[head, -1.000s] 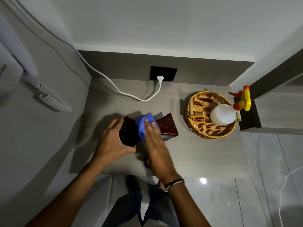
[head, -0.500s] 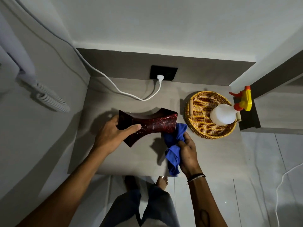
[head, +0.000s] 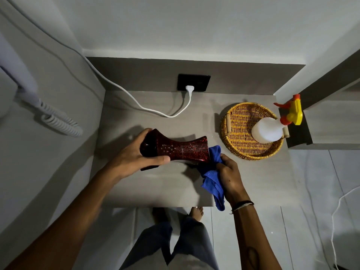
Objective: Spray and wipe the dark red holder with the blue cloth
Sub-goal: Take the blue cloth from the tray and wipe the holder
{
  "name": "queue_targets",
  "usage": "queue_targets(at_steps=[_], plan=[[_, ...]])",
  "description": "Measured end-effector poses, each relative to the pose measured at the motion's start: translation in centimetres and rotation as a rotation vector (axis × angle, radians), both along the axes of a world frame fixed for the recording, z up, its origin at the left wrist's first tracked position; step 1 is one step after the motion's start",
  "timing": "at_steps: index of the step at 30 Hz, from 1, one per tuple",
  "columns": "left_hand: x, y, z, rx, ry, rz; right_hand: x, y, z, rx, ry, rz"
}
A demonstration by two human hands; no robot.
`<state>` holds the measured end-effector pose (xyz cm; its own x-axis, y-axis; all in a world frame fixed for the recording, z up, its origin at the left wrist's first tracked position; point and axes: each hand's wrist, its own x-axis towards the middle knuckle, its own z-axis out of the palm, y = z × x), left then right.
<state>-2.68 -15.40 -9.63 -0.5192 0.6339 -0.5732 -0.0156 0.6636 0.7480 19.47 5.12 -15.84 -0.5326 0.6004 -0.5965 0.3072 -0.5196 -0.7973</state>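
The dark red holder, glossy with red flecks and a narrow waist, lies on its side just above the grey table. My left hand grips its left flared end, thumb along the near side. My right hand clutches the bunched blue cloth and presses it against the holder's right end; a tail of cloth hangs down over the table's front edge. The white spray bottle with its yellow and red trigger stands in the basket to the right.
A round wicker basket sits at the table's right. A white cable runs from a black wall socket across the back. A coiled cord hangs on the left wall. A cabinet borders the right side. My legs show below.
One second ago my right hand rubbed the cloth over the holder's middle. It then slid to the right end, and the holder was turned so its long side faces up. Little moved since.
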Motion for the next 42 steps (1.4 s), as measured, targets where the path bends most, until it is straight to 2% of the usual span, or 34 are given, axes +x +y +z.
queue_targets(at_steps=[4,8,13,16,18,21,24,28,30,32,36,38,40,42], plan=[[0.2,-0.2,-0.3,0.029,-0.011,-0.096,-0.4,0.2,0.1,0.009,-0.031,-0.047],[0.4,-0.4,-0.8,0.095,0.132,-0.054,-0.7,0.3,0.4,0.134,-0.085,-0.081],[1.7,-1.2,-1.6,0.246,0.358,-0.014,-0.1,-3.3,1.0,0.631,-0.233,-0.143],[2.9,-1.4,-2.9,0.3,0.438,0.014,0.1,-6.5,1.1,0.878,-0.138,-0.178],[3.4,-1.9,-3.5,0.285,0.465,0.029,-0.6,-9.0,1.6,0.952,-0.038,-0.086],[3.5,-2.0,-4.1,0.284,0.485,0.003,-2.7,-12.5,1.7,1.081,0.113,0.282],[3.6,-1.5,-4.2,0.319,0.543,-0.029,-3.4,-12.8,0.3,1.197,0.065,0.593],[3.4,-1.2,-4.4,0.313,0.577,-0.035,-1.9,-6.5,-1.2,1.164,-0.226,0.611],[3.1,-0.9,-4.3,0.293,0.576,-0.033,-1.6,-4.0,-1.1,1.092,-0.31,0.573],[3.0,-0.4,-4.1,0.287,0.589,-0.045,-2.2,-4.8,-0.2,1.033,-0.237,0.568],[3.1,0.0,-3.8,0.341,0.591,-0.045,-4.6,-10.6,2.3,1.032,0.167,0.576],[2.8,0.2,-3.7,0.326,0.579,-0.033,-4.7,-10.1,1.7,1.094,0.22,0.595],[2.7,0.3,-3.7,0.302,0.597,-0.044,-3.7,-7.7,0.4,1.125,0.019,0.569],[2.6,0.4,-3.5,0.286,0.62,-0.068,-2.7,-5.5,-0.7,1.062,-0.232,0.511]])
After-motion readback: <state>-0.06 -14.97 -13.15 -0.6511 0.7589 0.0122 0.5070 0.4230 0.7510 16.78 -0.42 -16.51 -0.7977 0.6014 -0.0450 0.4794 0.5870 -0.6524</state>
